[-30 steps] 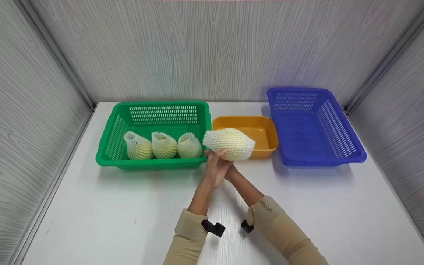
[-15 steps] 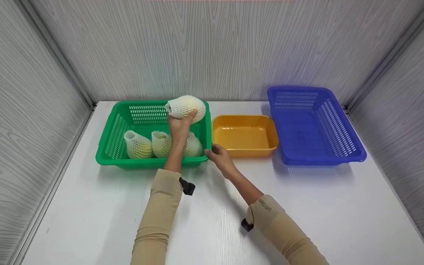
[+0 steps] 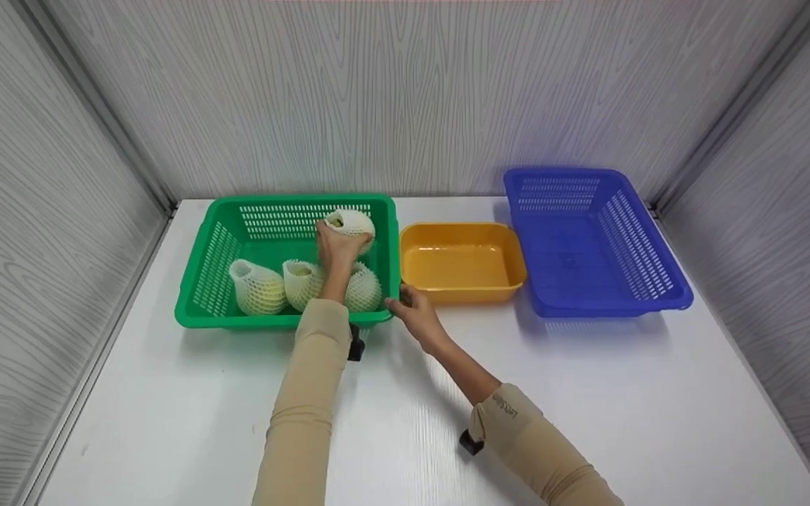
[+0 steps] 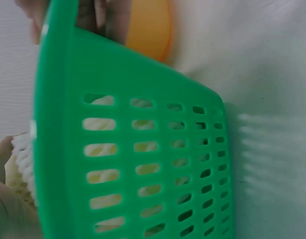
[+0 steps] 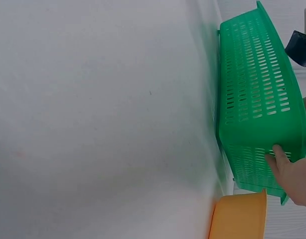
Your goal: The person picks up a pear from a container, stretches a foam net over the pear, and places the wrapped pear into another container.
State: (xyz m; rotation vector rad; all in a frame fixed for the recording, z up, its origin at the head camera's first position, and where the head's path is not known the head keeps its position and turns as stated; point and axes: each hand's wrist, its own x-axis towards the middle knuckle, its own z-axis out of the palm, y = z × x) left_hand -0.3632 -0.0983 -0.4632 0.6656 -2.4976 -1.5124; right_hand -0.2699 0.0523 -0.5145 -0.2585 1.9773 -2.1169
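My left hand (image 3: 338, 249) grips a pale-yellow round fruit (image 3: 354, 223) in a white foam net, inside the back right part of the green basket (image 3: 285, 322). The net's open end points left. Along the basket's front lie three more netted fruits (image 3: 257, 288), the rightmost partly behind my left wrist. My right hand (image 3: 419, 320) holds the basket's front right corner, thumb at the rim and fingers against the outer wall (image 5: 252, 134). In the left wrist view, the basket wall (image 4: 118, 69) hides most of the held fruit (image 4: 24, 167).
A yellow-orange bin (image 3: 461, 289) stands just right of the green basket. Beyond it, a blue slatted basket (image 3: 609, 303) sits at the right. All three rest on a white table (image 3: 187, 422) with grey wood-patterned walls (image 3: 447, 98) around it.
The netted fruit went from both hands before the yellow-orange bin leftward over the green basket, then down into it in my left hand. My right hand let go of it and took the basket corner.
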